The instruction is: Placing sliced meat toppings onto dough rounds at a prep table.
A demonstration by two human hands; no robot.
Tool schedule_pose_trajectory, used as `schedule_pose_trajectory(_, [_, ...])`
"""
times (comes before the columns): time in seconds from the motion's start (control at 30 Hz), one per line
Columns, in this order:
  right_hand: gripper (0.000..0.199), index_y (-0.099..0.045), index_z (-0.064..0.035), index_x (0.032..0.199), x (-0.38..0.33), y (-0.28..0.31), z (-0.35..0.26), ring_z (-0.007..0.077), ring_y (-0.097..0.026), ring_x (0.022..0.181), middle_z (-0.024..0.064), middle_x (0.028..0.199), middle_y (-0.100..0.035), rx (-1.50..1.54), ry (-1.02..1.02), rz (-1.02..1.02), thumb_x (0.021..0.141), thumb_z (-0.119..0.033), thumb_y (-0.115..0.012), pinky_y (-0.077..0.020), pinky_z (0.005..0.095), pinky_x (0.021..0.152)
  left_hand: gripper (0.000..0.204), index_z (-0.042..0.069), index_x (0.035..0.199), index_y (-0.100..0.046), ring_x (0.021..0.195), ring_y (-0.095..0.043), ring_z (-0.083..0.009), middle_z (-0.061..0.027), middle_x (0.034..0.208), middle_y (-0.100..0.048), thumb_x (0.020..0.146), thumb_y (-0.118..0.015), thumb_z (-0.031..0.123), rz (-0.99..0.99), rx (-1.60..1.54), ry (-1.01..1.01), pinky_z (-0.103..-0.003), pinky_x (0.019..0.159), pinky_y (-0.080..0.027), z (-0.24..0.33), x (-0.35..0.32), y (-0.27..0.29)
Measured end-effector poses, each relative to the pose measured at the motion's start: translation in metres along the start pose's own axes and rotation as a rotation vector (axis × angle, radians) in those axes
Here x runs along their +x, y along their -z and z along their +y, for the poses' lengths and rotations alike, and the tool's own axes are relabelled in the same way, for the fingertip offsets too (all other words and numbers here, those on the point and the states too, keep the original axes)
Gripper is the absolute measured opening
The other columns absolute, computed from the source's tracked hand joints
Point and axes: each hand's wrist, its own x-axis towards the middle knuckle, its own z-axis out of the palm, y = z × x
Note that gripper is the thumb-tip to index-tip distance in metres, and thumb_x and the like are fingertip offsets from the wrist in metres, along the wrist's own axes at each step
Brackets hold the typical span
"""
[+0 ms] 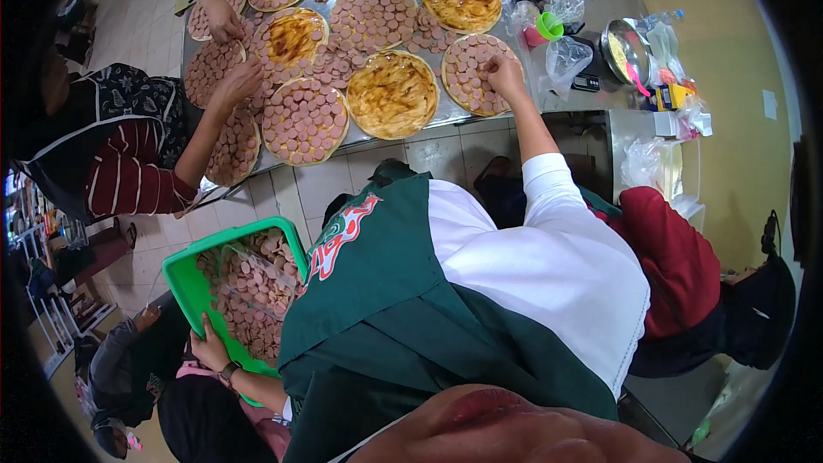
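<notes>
Sausage slices [250, 319] lie heaped inside a green tub [190, 281].

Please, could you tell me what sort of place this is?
Probably a small pizza kitchen or food workshop: there is a metal work surface, many round bases, some covered with sausage slices, and a green tub holding many more slices.

12 pizzas [306, 120], 1 green tub [194, 291].
</notes>
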Motion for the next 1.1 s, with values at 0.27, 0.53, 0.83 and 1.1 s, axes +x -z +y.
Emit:
schedule_pose_trajectory(0.27, [0.014, -0.071, -0.0061, 0.080, -0.005, 0.009, -0.001, 0.0236, -0.068, 0.074, 0.0107, 0.078, -0.070, -0.172, -0.054, 0.009, 0.069, -0.014, -0.075, -0.0521, 0.0372, 0.067, 0.048, -0.006, 0.101, -0.065, 0.078, -0.065, -0.0301, -0.0208, 0.090, -0.068, 0.086, -0.067, 0.040, -0.001, -0.100, -0.055, -0.038, 0.070, -0.049, 0.034, -0.011, 0.008])
schedule_pose_trajectory(0.53, [0.016, -0.073, -0.0155, 0.083, -0.016, 0.013, 0.001, 0.0269, -0.067, 0.082, 0.0097, 0.084, -0.070, -0.242, -0.127, -0.140, 0.067, -0.021, -0.073, -0.0515, 0.0403, 0.069, 0.047, -0.006, 0.102, -0.065, 0.076, -0.066, -0.0282, -0.0196, 0.088, -0.069, 0.087, -0.067, 0.038, -0.078, -0.065, 0.007, -0.038, 0.069, -0.049, 0.044, -0.002, 0.006])
schedule_pose_trajectory(0.83, [0.011, -0.069, -0.0028, 0.084, -0.005, 0.032, -0.060, 0.0185, -0.065, 0.079, 0.0076, 0.081, -0.068, 0.042, 0.300, -0.010, 0.075, -0.010, -0.071, -0.0509, 0.0304, 0.072, 0.037, 0.000, 0.109, -0.066, 0.085, -0.067, -0.0264, -0.0187, 0.099, -0.069, 0.089, -0.064, 0.031, -0.155, -0.040, -0.031, -0.036, 0.078, -0.050, 0.085, -0.007, 0.028])
schedule_pose_trajectory(1.1, [0.016, -0.069, -0.0007, 0.094, -0.073, 0.009, -0.287, 0.0131, -0.062, 0.082, 0.0040, 0.088, -0.066, 0.692, 0.610, -0.662, 0.079, 0.000, -0.069, -0.0482, 0.0242, 0.073, 0.067, 0.008, 0.102, -0.069, 0.090, -0.063, -0.0391, -0.0212, 0.087, -0.067, 0.084, -0.047, 0.068, -0.082, 0.119, 0.049, -0.048, 0.077, -0.049, 0.105, 0.009, 0.017])
